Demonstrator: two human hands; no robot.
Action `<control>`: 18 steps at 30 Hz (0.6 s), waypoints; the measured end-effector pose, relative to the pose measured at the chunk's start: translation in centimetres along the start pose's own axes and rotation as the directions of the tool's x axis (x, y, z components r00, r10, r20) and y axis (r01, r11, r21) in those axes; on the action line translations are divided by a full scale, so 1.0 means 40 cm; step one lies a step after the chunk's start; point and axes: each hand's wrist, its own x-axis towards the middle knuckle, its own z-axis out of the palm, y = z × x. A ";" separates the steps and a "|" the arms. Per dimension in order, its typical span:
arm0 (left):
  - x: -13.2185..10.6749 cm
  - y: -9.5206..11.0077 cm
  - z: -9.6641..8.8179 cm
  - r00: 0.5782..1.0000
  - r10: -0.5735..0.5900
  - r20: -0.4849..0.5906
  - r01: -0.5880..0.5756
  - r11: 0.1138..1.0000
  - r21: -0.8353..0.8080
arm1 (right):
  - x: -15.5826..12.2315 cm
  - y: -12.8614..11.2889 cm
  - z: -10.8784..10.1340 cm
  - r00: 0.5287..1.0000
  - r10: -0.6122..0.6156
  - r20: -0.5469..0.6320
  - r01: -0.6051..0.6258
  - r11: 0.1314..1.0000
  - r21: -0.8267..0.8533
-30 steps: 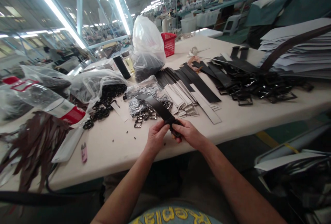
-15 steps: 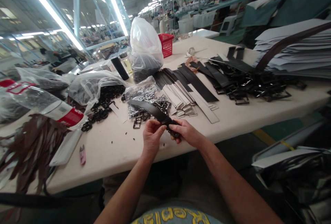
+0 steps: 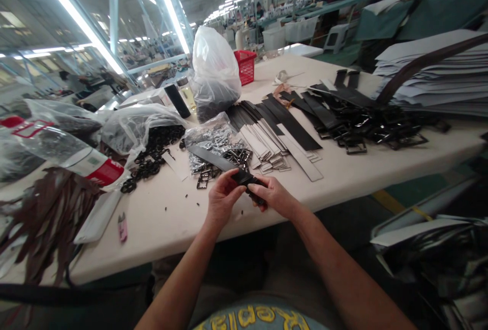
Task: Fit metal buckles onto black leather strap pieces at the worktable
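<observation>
A black strap (image 3: 213,158) is held between my two hands above the table's front edge. Its free end points up and left, over a pile of metal buckles (image 3: 237,156) that lies partly in a clear bag. My left hand (image 3: 224,195) is closed on the strap, thumb and fingers pinching it. Closed round the strap's near end is my right hand (image 3: 273,195); a dark buckle seems to sit there, mostly covered by the fingers. Just behind my hands lie several black straps with pale undersides (image 3: 263,142).
Black rings (image 3: 150,159) spill from a plastic bag at left. Pink thread snips (image 3: 122,228), brown strips (image 3: 49,218) and a plastic bottle (image 3: 76,157) lie nearer the left edge. Finished-looking buckled straps (image 3: 366,121) and stacked white sheets (image 3: 430,76) occupy the right.
My left hand has shifted slightly left and its fingers have moved up along the strap. The strap now looks flatter and straighter. My right hand stays almost in place.
</observation>
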 end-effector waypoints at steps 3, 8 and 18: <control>0.003 0.016 -0.030 0.990 -0.053 0.132 0.046 0.997 0.056 | -0.003 -0.004 0.002 1.000 -0.002 0.019 0.002 1.000 -0.019; 0.002 0.027 -0.053 0.966 -0.147 0.212 0.145 0.989 0.026 | -0.008 -0.011 0.002 0.998 0.038 0.041 -0.035 0.997 -0.076; 0.020 0.016 -0.059 0.935 -0.192 0.298 0.220 0.973 -0.064 | -0.012 -0.003 -0.003 0.993 0.033 0.114 -0.018 0.991 -0.132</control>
